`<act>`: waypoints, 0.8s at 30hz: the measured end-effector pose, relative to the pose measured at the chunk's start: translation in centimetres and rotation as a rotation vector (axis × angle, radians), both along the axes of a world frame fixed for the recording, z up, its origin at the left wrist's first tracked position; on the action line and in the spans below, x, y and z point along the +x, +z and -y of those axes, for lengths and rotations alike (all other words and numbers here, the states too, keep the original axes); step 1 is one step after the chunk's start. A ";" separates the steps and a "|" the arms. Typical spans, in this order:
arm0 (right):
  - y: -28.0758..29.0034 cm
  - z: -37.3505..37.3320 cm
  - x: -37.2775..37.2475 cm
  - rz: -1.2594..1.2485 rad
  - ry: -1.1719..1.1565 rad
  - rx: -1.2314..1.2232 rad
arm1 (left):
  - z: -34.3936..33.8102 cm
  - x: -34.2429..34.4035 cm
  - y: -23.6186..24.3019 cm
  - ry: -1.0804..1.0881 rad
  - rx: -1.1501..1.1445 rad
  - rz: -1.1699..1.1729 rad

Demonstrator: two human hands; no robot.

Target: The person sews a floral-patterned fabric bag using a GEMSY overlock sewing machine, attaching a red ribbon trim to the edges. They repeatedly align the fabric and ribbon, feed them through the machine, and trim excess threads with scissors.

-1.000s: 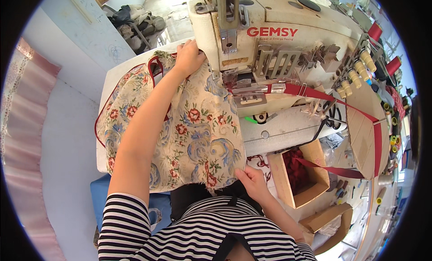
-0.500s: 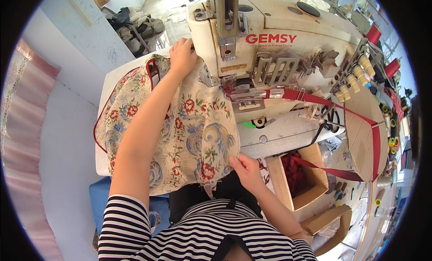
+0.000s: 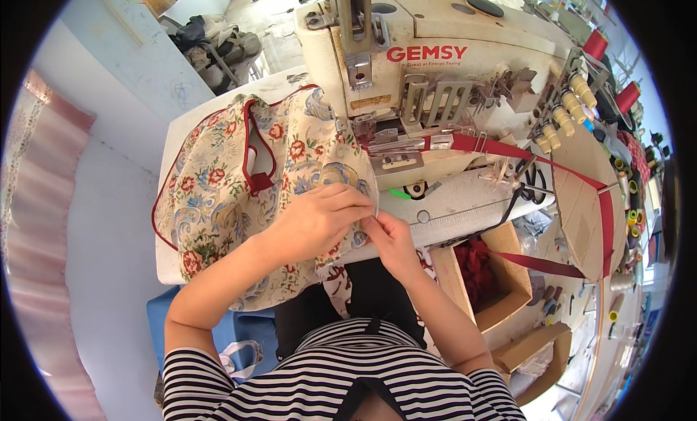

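Observation:
A cream floral fabric piece (image 3: 210,175), patterned with red roses and blue scrolls, lies on the machine bed and hangs over its front edge. Dark red binding runs along its left and far edges and round a slit in the middle. Its right part passes beside the presser foot of the sewing machine (image 3: 428,29). My left hand (image 3: 323,219) is closed on the fabric's raw right edge, fingertips pinched together. Directly beside it, my right hand (image 3: 392,245) pinches the same edge. Red binding tape (image 3: 494,148) enters the metal folder (image 3: 399,146) from the right.
Right of the machine stand a cardboard box (image 3: 519,305) holding red tape, a cardboard sheet (image 3: 584,196) and thread cones (image 3: 577,105). A blue cloth (image 3: 254,326) hangs below the table at left. A pink curtain (image 3: 54,203) covers the left wall.
My left hand has come from the far side of the fabric, by the machine head, back toward me to the right edge beside my right hand. The fabric's far bound edge is now uncovered.

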State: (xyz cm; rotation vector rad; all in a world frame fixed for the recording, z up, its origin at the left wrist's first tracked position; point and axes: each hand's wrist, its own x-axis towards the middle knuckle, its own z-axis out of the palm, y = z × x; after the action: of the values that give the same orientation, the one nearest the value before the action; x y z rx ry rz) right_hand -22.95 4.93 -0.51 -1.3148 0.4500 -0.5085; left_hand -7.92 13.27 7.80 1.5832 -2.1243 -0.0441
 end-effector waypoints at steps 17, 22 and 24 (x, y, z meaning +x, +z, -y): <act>1.2 0.9 2.4 0.079 -0.051 0.202 | 2.0 2.4 -1.1 0.057 -0.148 0.275; 1.6 1.1 2.6 0.068 -0.039 0.209 | 2.5 3.1 -0.7 0.036 -0.145 0.234; 1.3 1.2 2.8 0.076 -0.056 0.220 | 2.7 3.1 -0.6 0.036 -0.154 0.230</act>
State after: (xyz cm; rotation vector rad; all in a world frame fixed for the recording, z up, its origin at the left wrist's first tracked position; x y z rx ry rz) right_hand -20.13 3.72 0.80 -1.0702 0.4671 -0.5381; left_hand -4.79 10.57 7.20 1.5985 -2.2089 0.3201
